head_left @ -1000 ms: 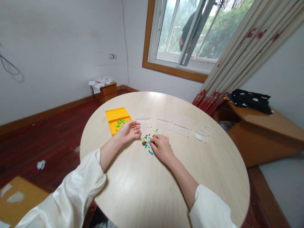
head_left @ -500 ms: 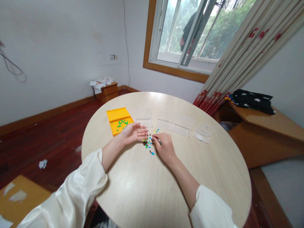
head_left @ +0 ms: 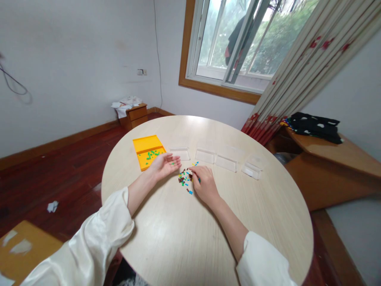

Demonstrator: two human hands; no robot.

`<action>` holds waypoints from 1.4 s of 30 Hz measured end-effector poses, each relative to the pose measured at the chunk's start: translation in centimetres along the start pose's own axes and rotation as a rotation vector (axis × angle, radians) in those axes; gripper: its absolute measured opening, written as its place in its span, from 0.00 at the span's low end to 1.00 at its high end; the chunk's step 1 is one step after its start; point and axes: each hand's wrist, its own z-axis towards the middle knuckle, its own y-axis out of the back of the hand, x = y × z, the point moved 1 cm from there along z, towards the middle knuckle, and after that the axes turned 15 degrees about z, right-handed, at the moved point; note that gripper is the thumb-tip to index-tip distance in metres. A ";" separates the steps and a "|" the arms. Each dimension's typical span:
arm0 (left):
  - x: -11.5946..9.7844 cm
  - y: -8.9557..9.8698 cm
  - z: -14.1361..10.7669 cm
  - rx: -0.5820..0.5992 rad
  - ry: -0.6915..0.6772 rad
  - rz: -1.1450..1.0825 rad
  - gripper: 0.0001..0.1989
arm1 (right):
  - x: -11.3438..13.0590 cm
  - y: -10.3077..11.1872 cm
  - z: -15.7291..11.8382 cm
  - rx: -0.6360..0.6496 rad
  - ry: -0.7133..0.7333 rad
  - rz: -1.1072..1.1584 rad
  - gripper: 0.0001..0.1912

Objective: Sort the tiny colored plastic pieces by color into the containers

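My left hand (head_left: 163,165) is palm up beside the pile, fingers stretched out and slightly curled, holding a small green piece (head_left: 173,163) on it. Small brown, blue, green and yellow pieces (head_left: 182,180) lie loose on the round table (head_left: 178,246). At the right side of this pile, my right hand (head_left: 204,183) is closed, thumb and fingers together; what they pinch, if anything, is hidden. Green pieces (head_left: 149,156) lie in the open yellow case (head_left: 149,142) to the left, partly behind my left hand.
Behind the hands stand clear plastic boxes: one (head_left: 182,154) near my left fingers, two (head_left: 205,156) (head_left: 226,163) side by side, another (head_left: 251,171) farther right. A wooden desk (head_left: 342,159) bears dark cloth (head_left: 315,126) at the right. A small cabinet (head_left: 137,115) stands beyond the table.
My left hand has drawn slightly left, away from the pile, and a green piece now shows on it. My right hand has shifted slightly left and stays closed.
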 end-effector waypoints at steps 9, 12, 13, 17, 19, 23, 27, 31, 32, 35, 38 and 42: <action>-2.6 1.9 -0.5 -0.361 -0.416 -0.120 0.04 | -0.2 -1.3 -0.5 0.254 -0.105 -0.101 0.12; -2.7 1.9 -0.8 -0.398 -0.448 -0.120 0.05 | -0.1 -1.3 -0.5 0.263 -0.095 -0.130 0.12; -2.7 1.8 -0.9 -0.392 -0.445 -0.120 0.05 | 0.0 -1.3 -0.5 0.262 -0.087 -0.137 0.12; -2.4 1.5 -0.9 -0.331 -0.396 -0.104 0.04 | 0.0 -1.3 -0.4 0.259 -0.066 -0.149 0.12; -2.2 1.5 -0.8 -0.322 -0.371 -0.094 0.03 | 0.0 -1.3 -0.4 0.257 -0.061 -0.153 0.12; -2.1 1.5 -0.6 -0.307 -0.342 -0.089 0.03 | 0.1 -1.3 -0.5 0.246 -0.032 -0.155 0.13; -2.1 1.4 -0.7 -0.320 -0.335 -0.105 0.03 | 0.0 -1.5 -0.6 0.258 -0.017 -0.154 0.13; -2.2 1.3 -0.8 -0.313 -0.338 -0.111 0.04 | -0.2 -1.6 -0.7 0.267 -0.018 -0.164 0.13; -2.2 1.3 -0.8 -0.312 -0.336 -0.111 0.04 | -0.3 -1.6 -0.7 0.263 -0.021 -0.165 0.13; -2.1 1.3 -0.6 -0.294 -0.301 -0.098 0.03 | -0.3 -1.5 -0.6 0.232 -0.028 -0.153 0.14; -1.7 1.3 -0.2 -0.205 -0.239 -0.034 0.03 | -0.4 -1.3 -0.4 0.177 -0.026 -0.141 0.15; -0.8 1.1 0.0 -0.085 -0.148 0.072 0.04 | -0.2 -0.7 -0.2 0.095 -0.005 -0.126 0.15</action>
